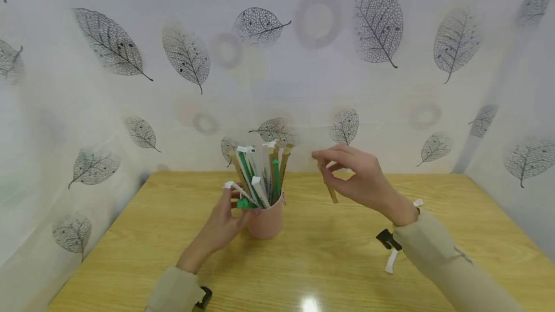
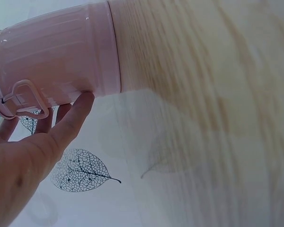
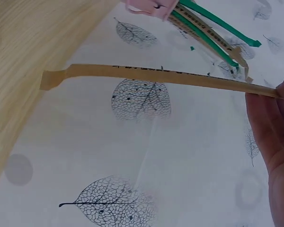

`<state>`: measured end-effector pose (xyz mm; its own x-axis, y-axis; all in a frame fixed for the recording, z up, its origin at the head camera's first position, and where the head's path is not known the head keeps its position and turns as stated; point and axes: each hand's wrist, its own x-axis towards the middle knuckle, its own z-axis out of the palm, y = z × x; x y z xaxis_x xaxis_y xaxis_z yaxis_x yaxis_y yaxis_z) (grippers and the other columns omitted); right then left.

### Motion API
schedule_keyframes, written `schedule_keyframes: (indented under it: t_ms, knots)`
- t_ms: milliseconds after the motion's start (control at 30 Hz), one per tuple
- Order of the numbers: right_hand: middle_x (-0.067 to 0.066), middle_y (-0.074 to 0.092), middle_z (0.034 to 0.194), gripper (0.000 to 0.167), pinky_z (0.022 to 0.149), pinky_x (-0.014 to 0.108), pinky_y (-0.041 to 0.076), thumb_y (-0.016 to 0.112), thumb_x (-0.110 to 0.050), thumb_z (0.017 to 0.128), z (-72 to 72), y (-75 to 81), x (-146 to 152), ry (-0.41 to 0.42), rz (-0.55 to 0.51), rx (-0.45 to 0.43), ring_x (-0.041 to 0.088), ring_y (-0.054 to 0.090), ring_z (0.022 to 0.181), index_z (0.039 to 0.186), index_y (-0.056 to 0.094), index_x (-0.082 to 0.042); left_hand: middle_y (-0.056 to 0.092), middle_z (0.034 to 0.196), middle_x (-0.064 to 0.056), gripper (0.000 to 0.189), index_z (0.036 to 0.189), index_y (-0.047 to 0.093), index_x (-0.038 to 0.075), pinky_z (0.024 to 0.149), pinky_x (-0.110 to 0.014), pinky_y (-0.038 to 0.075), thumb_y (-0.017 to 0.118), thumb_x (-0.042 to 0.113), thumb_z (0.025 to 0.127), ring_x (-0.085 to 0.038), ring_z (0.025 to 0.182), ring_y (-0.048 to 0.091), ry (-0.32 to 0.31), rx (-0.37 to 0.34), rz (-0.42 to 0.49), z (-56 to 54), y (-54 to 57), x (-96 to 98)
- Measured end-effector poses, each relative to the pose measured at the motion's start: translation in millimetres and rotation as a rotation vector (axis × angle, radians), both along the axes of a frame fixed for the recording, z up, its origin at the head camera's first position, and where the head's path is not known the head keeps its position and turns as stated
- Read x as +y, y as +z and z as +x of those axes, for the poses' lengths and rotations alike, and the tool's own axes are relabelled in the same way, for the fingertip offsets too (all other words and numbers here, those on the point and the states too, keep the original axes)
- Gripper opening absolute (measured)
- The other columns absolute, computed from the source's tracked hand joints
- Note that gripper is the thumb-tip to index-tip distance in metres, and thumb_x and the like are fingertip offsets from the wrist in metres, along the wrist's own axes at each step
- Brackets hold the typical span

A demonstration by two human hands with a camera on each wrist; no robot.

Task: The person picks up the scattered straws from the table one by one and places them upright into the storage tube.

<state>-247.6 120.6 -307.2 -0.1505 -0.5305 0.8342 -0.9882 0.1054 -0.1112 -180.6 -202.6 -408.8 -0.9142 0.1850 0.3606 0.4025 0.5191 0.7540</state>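
Observation:
A small pink bucket (image 1: 265, 223) with side handles stands on the table, packed with slim paper-wrapped straws (image 1: 284, 165) in brown, white and green. My left hand (image 1: 223, 225) holds the bucket at its left side; in the left wrist view a fingertip touches the pink wall beside the wire handle (image 2: 31, 97). Its thumb is hidden there. To the right of the bucket, my right hand (image 1: 355, 172) pinches one brown paper-wrapped straw (image 3: 146, 74) near its top end. That straw hangs down at a slant, with dark print along it and a flattened lower end.
The wooden table (image 1: 329, 264) backs onto a pale leaf-print cloth (image 1: 282, 76), which also rises at both sides. A white strip (image 1: 391, 261) lies beneath my right forearm, close to a black strap buckle (image 1: 388, 240). Another white end (image 1: 418, 202) shows behind the right wrist.

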Motion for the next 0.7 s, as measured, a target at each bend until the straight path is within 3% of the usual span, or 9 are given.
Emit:
schedule_keyframes:
  t_ms: [100, 200, 367, 533, 700]
  knots:
    - [0.014, 0.072, 0.101, 0.037, 0.074, 0.019, 0.060, 0.070, 0.013, 0.084, 0.8, 10.2, -6.3, 0.036, -0.096, -0.060, 0.014, 0.070, 0.090, 0.120, 0.069, 0.006, 0.051, 0.147, -0.017, 0.054, 0.139, 0.036, 0.012, 0.103, -0.054, 0.051, 0.069, 0.025, 0.099, -0.037, 0.131, 0.055, 0.006, -0.009, -0.005, 0.0, 1.2, 0.1]
    - [0.008, 0.073, 0.107, 0.045, 0.073, 0.022, 0.061, 0.070, 0.022, 0.077, -0.6, 18.1, -12.9, 0.102, -0.190, -0.119, 0.011, 0.071, 0.095, 0.120, 0.067, 0.011, 0.050, 0.148, -0.017, 0.054, 0.139, 0.036, 0.013, 0.104, -0.054, 0.051, 0.070, 0.026, 0.099, -0.037, 0.131, 0.055, 0.013, -0.017, -0.006, 0.3, 1.7, 0.3]
    - [-0.002, 0.072, 0.114, 0.040, 0.073, 0.025, 0.062, 0.071, 0.018, 0.081, 0.3, 28.8, -27.0, 0.207, -0.308, -0.195, 0.011, 0.073, 0.095, 0.120, 0.064, 0.015, 0.051, 0.147, -0.017, 0.053, 0.139, 0.036, 0.013, 0.104, -0.054, 0.051, 0.070, 0.025, 0.099, -0.037, 0.131, 0.055, 0.009, -0.023, -0.001, 0.5, 0.9, 0.4]
    - [-0.003, 0.072, 0.112, 0.036, 0.073, 0.027, 0.063, 0.073, 0.011, 0.086, 4.5, 38.7, -43.5, 0.265, -0.359, -0.207, 0.012, 0.073, 0.095, 0.121, 0.063, 0.016, 0.051, 0.147, -0.017, 0.053, 0.139, 0.036, 0.013, 0.104, -0.054, 0.051, 0.069, 0.025, 0.099, -0.037, 0.131, 0.055, 0.012, -0.026, 0.000, 0.5, 0.8, 0.8]
    - [0.002, 0.071, 0.111, 0.036, 0.073, 0.029, 0.063, 0.072, 0.014, 0.086, 7.0, 42.8, -57.7, 0.293, -0.389, -0.196, 0.012, 0.073, 0.096, 0.120, 0.063, 0.016, 0.050, 0.148, -0.018, 0.053, 0.138, 0.036, 0.013, 0.103, -0.055, 0.051, 0.069, 0.025, 0.099, -0.038, 0.131, 0.055, 0.012, -0.014, -0.005, 0.6, 0.1, 0.4]
